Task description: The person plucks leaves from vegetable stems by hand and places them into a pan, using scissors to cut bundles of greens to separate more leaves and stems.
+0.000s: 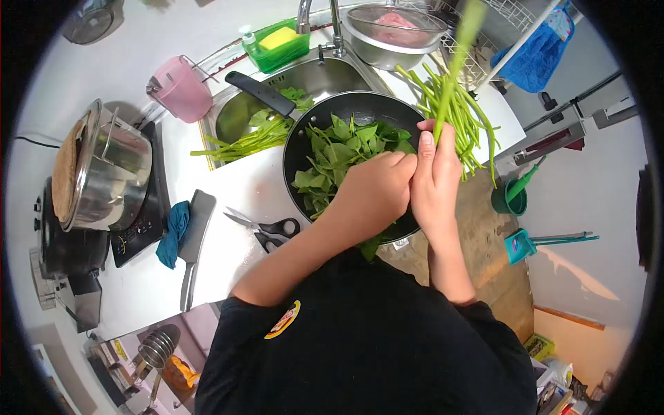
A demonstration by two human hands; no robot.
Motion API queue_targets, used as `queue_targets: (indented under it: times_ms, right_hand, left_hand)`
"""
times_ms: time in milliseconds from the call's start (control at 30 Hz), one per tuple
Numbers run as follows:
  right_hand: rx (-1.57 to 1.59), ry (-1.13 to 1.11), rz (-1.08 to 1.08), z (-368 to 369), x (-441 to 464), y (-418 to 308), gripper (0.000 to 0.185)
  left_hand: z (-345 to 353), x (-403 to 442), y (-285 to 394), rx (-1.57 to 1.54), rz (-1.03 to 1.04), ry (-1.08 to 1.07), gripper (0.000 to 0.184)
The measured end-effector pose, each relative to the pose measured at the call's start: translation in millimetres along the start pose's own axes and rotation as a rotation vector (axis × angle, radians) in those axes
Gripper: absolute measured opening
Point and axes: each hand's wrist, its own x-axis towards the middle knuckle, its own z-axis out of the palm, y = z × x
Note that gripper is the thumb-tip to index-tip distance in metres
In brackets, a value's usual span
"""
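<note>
My right hand (437, 169) is wrapped round a long green vegetable stalk (458, 69), whose upper end is blurred. My left hand (377, 181) is closed in a fist against my right fingers, over a black frying pan (288, 162). Leafy greens lie close below and around it, and a few leaves (370, 247) hang under my left wrist. What sits inside the fist is mostly hidden. Picked green leaves (335, 152) fill much of the pan. Bare green stems (449, 104) lie in a pile beyond my right hand; another bunch of stems (259, 138) rests across the sink edge.
The steel sink (325, 77) lies behind the pan. Scissors (266, 227), a cleaver (196, 232) and a blue cloth (173, 235) are on the white counter. A steel pot (121, 173) stands left, a pink container (181, 90) near the sink, and a bowl with strainer (387, 52) behind.
</note>
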Motion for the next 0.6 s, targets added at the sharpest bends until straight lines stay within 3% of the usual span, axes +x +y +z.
queue_targets:
  times_ms: [200, 300, 400, 467, 600]
  right_hand:
    - [0.011, -0.185, -0.085, -4.8, 2.2, 10.9, 0.018]
    - [0.061, -0.289, -0.146, -6.6, 0.7, 21.0, 0.021]
    - [0.034, -0.291, 0.082, -29.0, -0.2, 33.5, 0.024]
    - [-0.022, -0.067, 0.042, -38.2, 8.8, 50.5, 0.028]
    - [-0.269, 0.069, -0.028, -52.8, 54.7, 71.6, 0.036]
  left_hand:
    - [-16.4, 0.2, -1.6, 0.114, 0.059, -0.146, 0.008]
    - [-33.0, 4.9, -0.5, 0.266, -0.032, -0.189, 0.010]
    - [-65.7, 11.2, -23.7, 0.415, -0.023, -0.200, 0.015]
    - [-79.6, 16.2, -16.5, 0.205, -0.106, -0.178, 0.017]
    - [-51.2, 0.2, -28.9, 0.277, -0.086, -0.096, 0.021]
